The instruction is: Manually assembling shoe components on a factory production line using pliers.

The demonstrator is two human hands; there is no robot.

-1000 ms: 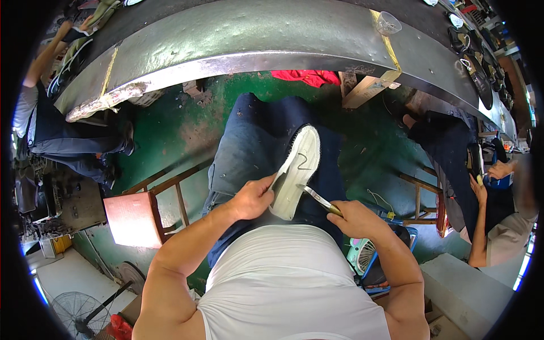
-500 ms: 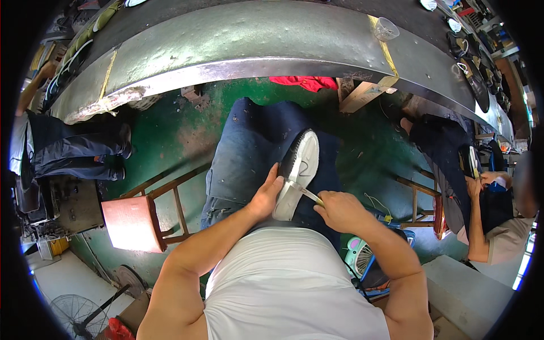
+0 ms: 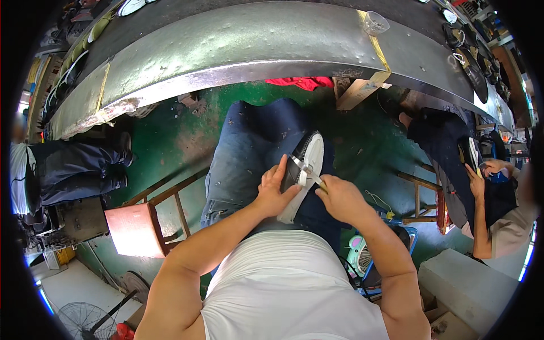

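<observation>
A black shoe with a white sole [image 3: 310, 158] lies tilted across my lap, on dark blue cloth [image 3: 266, 122], its sole turned up toward the right. My left hand [image 3: 276, 190] holds the shoe's left side, with the fingers along the black upper and the thumb at the sole's edge. My right hand [image 3: 343, 198] is closed round the light handle of a metal-headed hand tool [image 3: 306, 168]. The tool's shiny head reaches over the shoe's upper, just beyond my left fingertips; whether it touches cannot be made out. The tool's exact kind is unclear.
A long metal-topped bench [image 3: 226, 45] curves ahead, bearing a clear plastic cup [image 3: 375, 24] and several shoes at both ends. A stool [image 3: 136, 226] stands left, a small green fan [image 3: 358, 255] right. A seated co-worker [image 3: 481, 192] works at right; another person [image 3: 73, 170] stands left.
The tool's head has moved up and forward along the shoe, from the sole to the black upper. My left fingers have stretched out, and the shoe has shifted slightly.
</observation>
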